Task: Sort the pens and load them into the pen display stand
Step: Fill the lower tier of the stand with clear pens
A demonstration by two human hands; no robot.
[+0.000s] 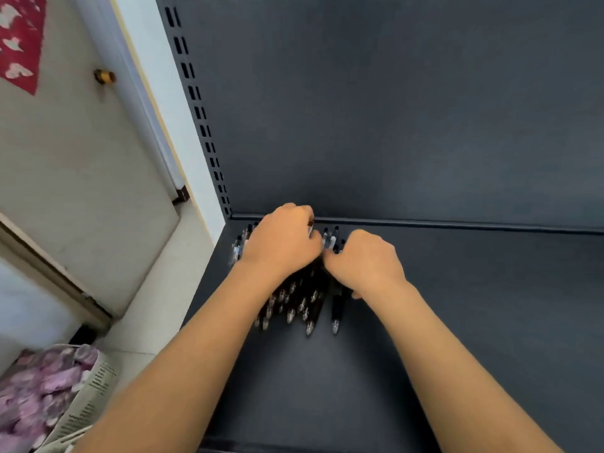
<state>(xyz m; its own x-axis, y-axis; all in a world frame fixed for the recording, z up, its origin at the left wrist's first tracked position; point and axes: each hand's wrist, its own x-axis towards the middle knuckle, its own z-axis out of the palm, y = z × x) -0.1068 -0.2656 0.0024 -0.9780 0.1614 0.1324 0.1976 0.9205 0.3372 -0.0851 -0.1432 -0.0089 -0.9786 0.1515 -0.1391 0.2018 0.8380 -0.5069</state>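
Pens [302,300] lie front-to-back on shelf [474,322], tips nearward, left hand [281,245] and right hand [364,261] gripping them.

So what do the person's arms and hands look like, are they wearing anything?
Two bare arms. The left forearm and right forearm have no sleeves showing. The left hand and right hand wear no gloves, and I can see no watch, bracelet or rings on the parts that show.

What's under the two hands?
A bunch of black pens lying on the dark shelf. Their silver tips poke out; the left hand and right hand cover their middles.
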